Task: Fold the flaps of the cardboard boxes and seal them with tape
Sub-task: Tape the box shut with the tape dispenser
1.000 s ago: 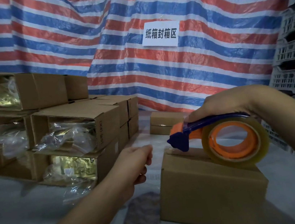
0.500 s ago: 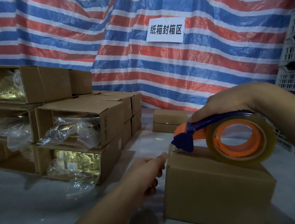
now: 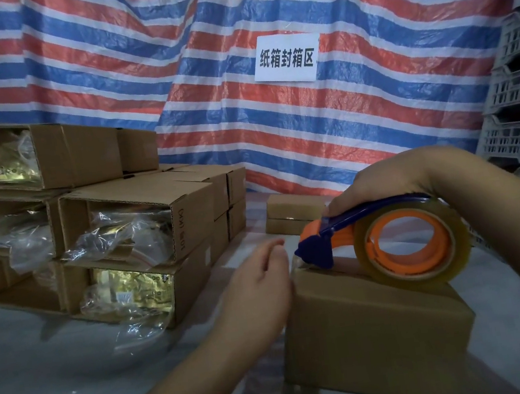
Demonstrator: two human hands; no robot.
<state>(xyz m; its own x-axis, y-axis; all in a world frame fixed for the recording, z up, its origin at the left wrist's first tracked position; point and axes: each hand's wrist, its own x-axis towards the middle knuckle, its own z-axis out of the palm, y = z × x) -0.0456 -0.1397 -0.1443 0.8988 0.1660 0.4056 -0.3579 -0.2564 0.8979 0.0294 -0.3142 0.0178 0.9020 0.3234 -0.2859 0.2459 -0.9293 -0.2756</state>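
I see my right hand [image 3: 380,180] gripping the tape dispenser [image 3: 381,240] atop the closed cardboard box [image 3: 370,328]; my left hand's [image 3: 259,293] straight fingers [image 3: 276,254] touch its end. Stacked open boxes [image 3: 128,222] hold bagged goods.

Left hand [image 3: 259,293] now against box [image 3: 371,331]

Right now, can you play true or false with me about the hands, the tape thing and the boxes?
1. The right hand grips the tape dispenser. True.
2. The dispenser sits on top of the closed box. True.
3. The tape roll's core is green. False: it is orange.
4. The left hand holds scissors. False: it holds nothing and is at the box's left end.
5. The stacked boxes on the left are all taped shut. False: several are open toward the camera, with plastic bags showing.
6. A white sign hangs on the striped tarp. True.
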